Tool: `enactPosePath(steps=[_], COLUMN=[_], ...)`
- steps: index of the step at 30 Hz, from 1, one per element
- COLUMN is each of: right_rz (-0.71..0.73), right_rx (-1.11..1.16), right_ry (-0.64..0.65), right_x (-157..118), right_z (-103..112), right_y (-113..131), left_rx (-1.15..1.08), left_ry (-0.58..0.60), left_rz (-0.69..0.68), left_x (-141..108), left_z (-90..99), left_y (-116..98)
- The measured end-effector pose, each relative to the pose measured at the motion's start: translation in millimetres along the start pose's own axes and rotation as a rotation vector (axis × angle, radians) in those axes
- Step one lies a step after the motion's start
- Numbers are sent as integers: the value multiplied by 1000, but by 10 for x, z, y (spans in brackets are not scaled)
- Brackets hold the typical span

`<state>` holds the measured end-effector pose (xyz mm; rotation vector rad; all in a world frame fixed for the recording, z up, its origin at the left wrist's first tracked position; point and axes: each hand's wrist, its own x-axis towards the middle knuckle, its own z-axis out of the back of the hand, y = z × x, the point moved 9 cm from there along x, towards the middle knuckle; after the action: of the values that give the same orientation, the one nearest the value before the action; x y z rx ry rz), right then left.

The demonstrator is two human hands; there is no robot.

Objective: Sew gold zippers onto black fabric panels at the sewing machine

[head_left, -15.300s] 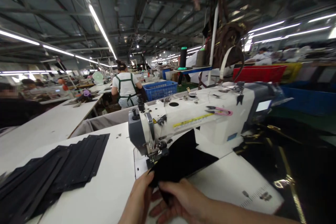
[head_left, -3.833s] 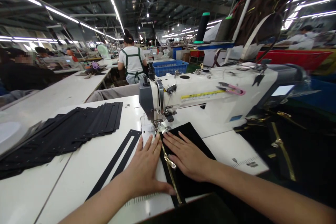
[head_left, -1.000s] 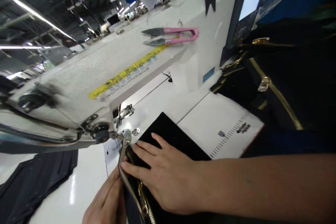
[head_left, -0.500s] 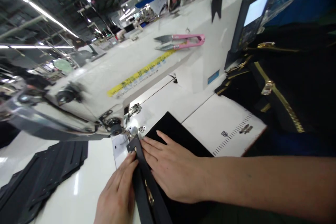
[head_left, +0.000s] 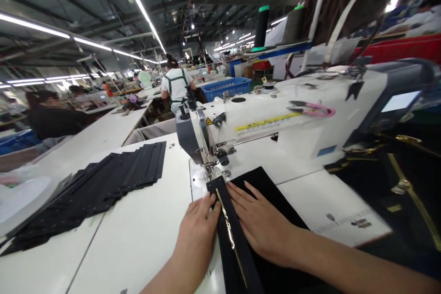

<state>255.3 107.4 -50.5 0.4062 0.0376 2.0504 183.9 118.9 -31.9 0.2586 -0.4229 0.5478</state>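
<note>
A narrow black panel [head_left: 237,234] with a gold zipper [head_left: 228,228] set along its middle lies under the sewing machine's needle area [head_left: 211,172]. Curled fingers of my left hand [head_left: 197,234] are closed on its left edge near the top. My right hand [head_left: 263,225] lies flat, fingers stretched out, pressing along the panel's right edge and on a larger black fabric piece [head_left: 263,188] beneath. The panel's far end reaches the presser foot; whether the foot is down on it I cannot tell.
The white machine arm [head_left: 275,124] spans above, with pink thread snips [head_left: 313,108] on it. Overlapping black panels [head_left: 127,174] lie at left. Black fabric with gold zippers [head_left: 401,187] fills the right side. A person [head_left: 177,85] is further back.
My view has swung left and up, so the machine and hands appear further right and more of the room shows. Both hands stay on the panel, and its zipper is more visible.
</note>
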Motion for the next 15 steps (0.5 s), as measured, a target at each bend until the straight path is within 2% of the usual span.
enactPosePath(steps=[5,15], right_rz=[-2,-55], right_rx=[-34,-36], right_ry=[11,-23], right_x=[44,332], right_z=[2,-73], right_y=[17,-249], left_rx=[-1,-13], left_ry=[-14,3], left_rz=[-40,-30], left_x=[2,219], left_z=[-35,-196], left_y=[14,322])
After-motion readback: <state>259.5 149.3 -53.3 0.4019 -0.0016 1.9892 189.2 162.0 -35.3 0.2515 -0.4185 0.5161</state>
